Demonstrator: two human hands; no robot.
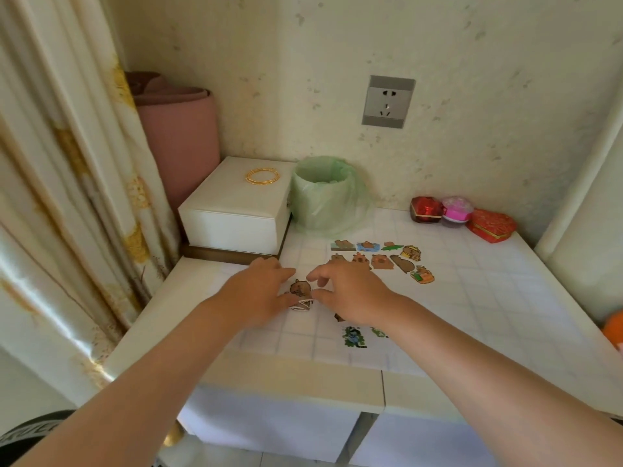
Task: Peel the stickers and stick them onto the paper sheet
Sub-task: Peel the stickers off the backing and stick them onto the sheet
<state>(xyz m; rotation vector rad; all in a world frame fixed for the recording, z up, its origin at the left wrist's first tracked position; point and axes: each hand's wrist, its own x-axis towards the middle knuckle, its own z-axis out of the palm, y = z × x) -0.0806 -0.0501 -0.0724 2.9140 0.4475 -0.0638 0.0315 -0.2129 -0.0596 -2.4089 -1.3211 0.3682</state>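
**Two hands work a capybara sticker loose over a gridded sheet**

At 10 o'clock on the table stands a white rectangular box [236, 214] with gold bangles [262, 176] on its lid. The left hand [259, 291] lies nearly flat on the white grid-printed paper sheet [472, 298], fingers fairly straight and its thumb tip against the brown capybara-shaped sticker [299, 288]. The sticker sits between the two hands, with its white backing [303, 304] curling away at 6 o'clock. The right hand [344, 294] is curled, and its thumb and a finger appear to pinch the sticker's right edge. At 2 o'clock from the hands, two rows of small cartoon stickers [381, 259] lie on the sheet.

To peel well, the left thumb should probably hold the backing down while the right hand lifts slowly at a low angle. That should keep the sticker from tearing or folding onto itself. It can then be pressed onto a bare grid square.
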